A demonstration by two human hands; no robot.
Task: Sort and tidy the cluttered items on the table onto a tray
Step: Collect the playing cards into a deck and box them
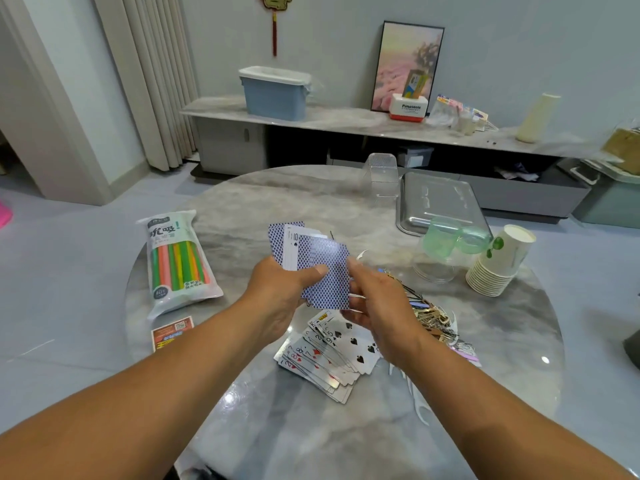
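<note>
My left hand [280, 289] grips a loose fan of playing cards [311, 261] above the middle of the tabletop [242, 202], thumb pressed across the top blue back, fingers curled underneath. My right hand [377, 306] is curled at the fan's right edge; its fingertips are hidden behind the cards, so I cannot tell whether it pinches them or only steadies them. At least 1 card in the fan faces the wrong way (a 10 of spades shows among the blue backs).

Below my hands, the rest of the deck [332, 351] lies spread face up toward the near edge. A heap of floss picks [429, 313] sits just beside it on the right. The metal tray [412, 202] waits at the far right edge, with green plastic cups [450, 240] and a stack of paper cups [498, 265] touching or overlapping its near side. A bag of coloured straws [180, 261] lies at the left edge.

I judge the risk is here: the fan is uneven, so squaring it with a weak grip could spill cards onto the spread. Mixed facings will also slow stacking, and stray picks could get swept in with the cards.
</note>
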